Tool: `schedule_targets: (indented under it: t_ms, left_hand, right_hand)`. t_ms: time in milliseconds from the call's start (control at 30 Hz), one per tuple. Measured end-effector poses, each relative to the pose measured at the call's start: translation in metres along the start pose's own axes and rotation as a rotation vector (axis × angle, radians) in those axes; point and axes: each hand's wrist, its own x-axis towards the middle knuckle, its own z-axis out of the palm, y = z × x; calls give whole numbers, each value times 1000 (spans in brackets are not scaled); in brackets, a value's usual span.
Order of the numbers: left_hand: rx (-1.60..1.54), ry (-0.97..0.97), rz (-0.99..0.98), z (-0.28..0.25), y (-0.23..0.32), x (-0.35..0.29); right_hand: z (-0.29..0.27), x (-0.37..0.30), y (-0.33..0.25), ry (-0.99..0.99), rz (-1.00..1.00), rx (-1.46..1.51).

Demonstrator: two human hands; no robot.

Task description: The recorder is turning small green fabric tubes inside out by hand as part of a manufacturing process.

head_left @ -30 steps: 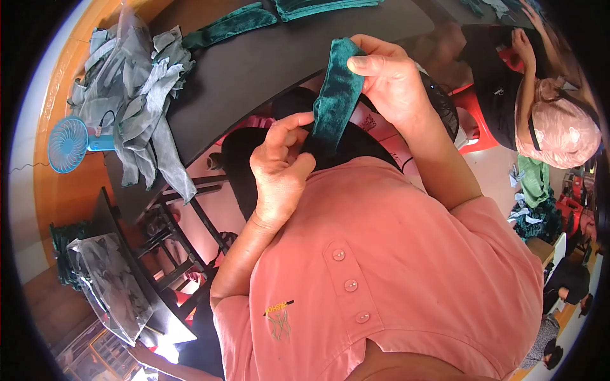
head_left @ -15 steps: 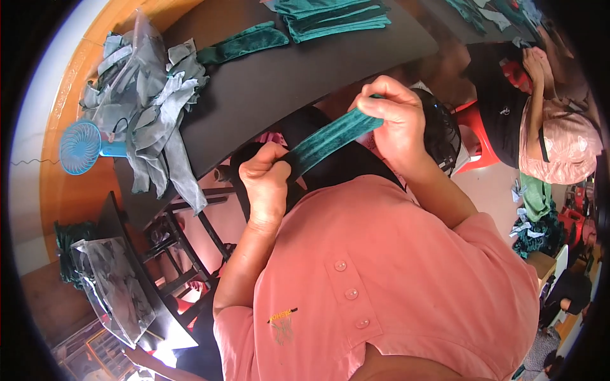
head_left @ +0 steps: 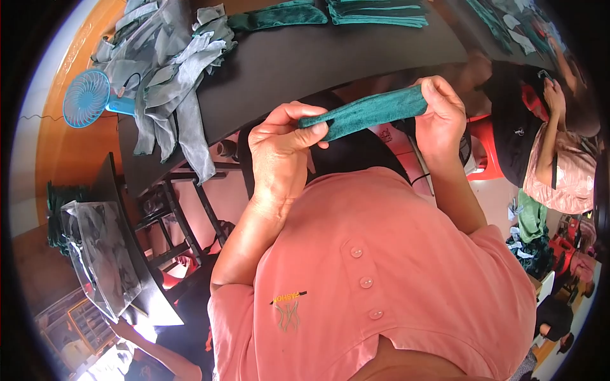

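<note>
A strip of dark green velvet fabric point(head_left: 370, 113) is stretched almost level between my two hands, close to my chest. My left hand point(head_left: 279, 149) pinches its left end between thumb and fingers. My right hand point(head_left: 441, 117) grips its right end with the fingers curled over it. Both hands hover over my lap in front of the near edge of a black table point(head_left: 330, 54). My salmon shirt fills the lower part of the view.
On the table lie a heap of grey fabric pieces point(head_left: 175, 66), more green strips point(head_left: 279, 16) and a folded green stack point(head_left: 378, 13). A blue hand fan point(head_left: 89, 98) sits at the left. Another person point(head_left: 559, 152) sits at the right beside a red stool point(head_left: 486, 143).
The green strip has gone from hanging steeply between my hands to lying nearly level. My left hand rose and took its left end; my right hand moved right and down.
</note>
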Motion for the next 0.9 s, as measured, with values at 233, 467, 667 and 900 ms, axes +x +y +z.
schedule_targets:
  t_ms: [233, 467, 667, 900]
  left_hand:
    - [-38, 163, 22, -1, 15, 8]
    - [382, 341, 121, 6, 59, 43]
    - [874, 233, 435, -19, 121, 172]
    - [1236, 111, 613, -35, 143, 141]
  right_hand:
    - [24, -12, -10, -48, 31, -194]
    - [43, 9, -13, 9, 22, -314]
    - [93, 71, 7, -72, -9, -210]
    - [117, 105, 21, -314, -519, -1457]
